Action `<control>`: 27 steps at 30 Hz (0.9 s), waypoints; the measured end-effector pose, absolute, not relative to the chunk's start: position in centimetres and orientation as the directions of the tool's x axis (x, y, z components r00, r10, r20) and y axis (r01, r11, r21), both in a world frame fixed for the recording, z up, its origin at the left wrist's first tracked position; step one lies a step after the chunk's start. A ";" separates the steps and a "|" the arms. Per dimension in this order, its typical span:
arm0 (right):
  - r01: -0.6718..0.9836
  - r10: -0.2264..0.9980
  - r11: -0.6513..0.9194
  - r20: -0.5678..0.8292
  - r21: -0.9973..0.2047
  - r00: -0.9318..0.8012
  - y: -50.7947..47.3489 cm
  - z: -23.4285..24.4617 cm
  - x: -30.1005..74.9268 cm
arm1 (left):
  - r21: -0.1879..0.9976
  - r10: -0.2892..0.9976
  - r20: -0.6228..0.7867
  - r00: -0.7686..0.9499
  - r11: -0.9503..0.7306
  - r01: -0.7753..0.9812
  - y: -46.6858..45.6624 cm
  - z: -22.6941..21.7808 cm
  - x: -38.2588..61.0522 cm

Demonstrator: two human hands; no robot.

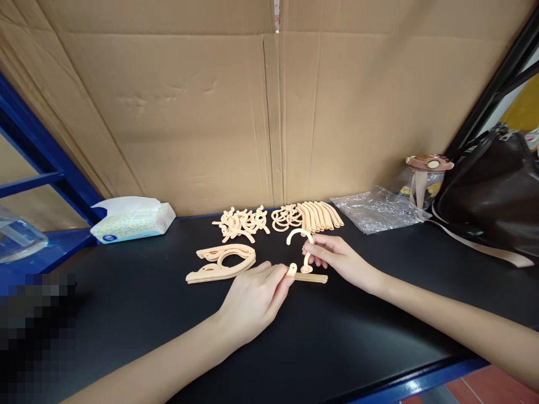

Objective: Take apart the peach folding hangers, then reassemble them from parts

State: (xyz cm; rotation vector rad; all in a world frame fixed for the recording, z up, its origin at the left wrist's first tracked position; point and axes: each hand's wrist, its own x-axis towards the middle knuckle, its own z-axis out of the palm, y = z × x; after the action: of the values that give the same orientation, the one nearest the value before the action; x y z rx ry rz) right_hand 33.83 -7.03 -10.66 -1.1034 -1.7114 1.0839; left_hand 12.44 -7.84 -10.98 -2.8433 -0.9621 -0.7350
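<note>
My left hand (pixel 256 294) is closed on a cream plastic hanger arm (pixel 292 270); only its rounded end shows past the fingertips. A straight cream strip (pixel 312 278) extends to the right from behind these fingers, and I cannot tell whether it is part of the same piece. In a pinch, my right hand (pixel 337 255) holds a cream hanger hook (pixel 298 230) upright, its curve pointing left and its foot just above the strip. Left of my hands lie folded hangers (pixel 221 274), stacked together.
Behind my hands are a pile of hooked pieces (pixel 242 221), a group of hooks (pixel 286 217) and a row of hanger arms (pixel 320 216). A tissue pack (pixel 132 221) sits at left. Clear plastic bag (pixel 377 210), bottle (pixel 425 182) and dark bag (pixel 490 191) are at right.
</note>
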 end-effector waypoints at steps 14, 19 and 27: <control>0.131 0.939 0.223 0.177 -0.966 -0.294 -7.0 -10.7 33.6 | 0.085 0.583 0.377 0.720 -0.796 0.600 -8.0 -11.2 12.3; 0.036 0.951 0.143 0.127 -0.989 -0.282 -7.1 -10.6 33.5 | 0.123 0.565 0.332 0.755 -0.820 0.559 -7.9 -11.0 12.4; -0.104 0.963 -0.013 0.016 -0.995 -0.268 -7.2 -10.5 33.7 | 0.137 0.618 0.243 0.747 -0.785 0.604 -8.0 -11.0 12.4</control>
State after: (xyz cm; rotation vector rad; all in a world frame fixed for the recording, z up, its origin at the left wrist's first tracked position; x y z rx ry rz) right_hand 33.67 -7.18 -10.48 -0.9884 -1.3248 1.4520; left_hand 12.36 -8.00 -11.04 -2.9831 -1.0442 -0.4433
